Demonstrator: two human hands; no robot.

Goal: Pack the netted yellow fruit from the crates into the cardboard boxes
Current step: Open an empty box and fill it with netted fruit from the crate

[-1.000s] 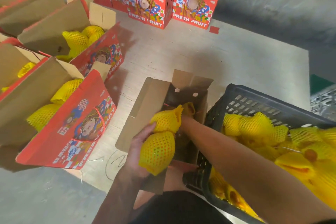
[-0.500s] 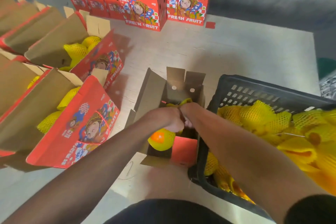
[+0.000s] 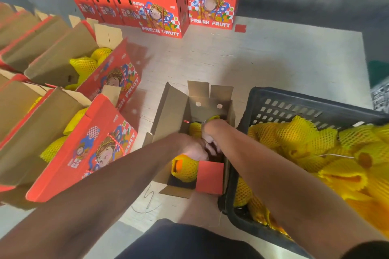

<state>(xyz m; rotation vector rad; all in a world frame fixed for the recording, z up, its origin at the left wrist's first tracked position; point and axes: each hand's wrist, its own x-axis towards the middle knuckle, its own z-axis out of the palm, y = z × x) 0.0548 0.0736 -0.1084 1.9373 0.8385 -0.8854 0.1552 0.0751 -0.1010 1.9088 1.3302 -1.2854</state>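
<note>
your left hand (image 3: pixel 194 150) and right hand (image 3: pixel 212 132) are both down inside the open cardboard box (image 3: pixel 168 111) in front of you, on the netted yellow fruit (image 3: pixel 185 167) lying in it, though the blur hides whether the fingers grip or only press. just right of the box, the black crate (image 3: pixel 280 99) holds more netted fruit (image 3: pixel 305 139). farther left, filled red boxes (image 3: pixel 88 149) lie tilted, and upright red boxes (image 3: pixel 160 4) line the far wall.

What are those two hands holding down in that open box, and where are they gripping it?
It cannot be told: both the left hand and right hand are down among the netted fruit in the open box, fingers hidden.
</note>
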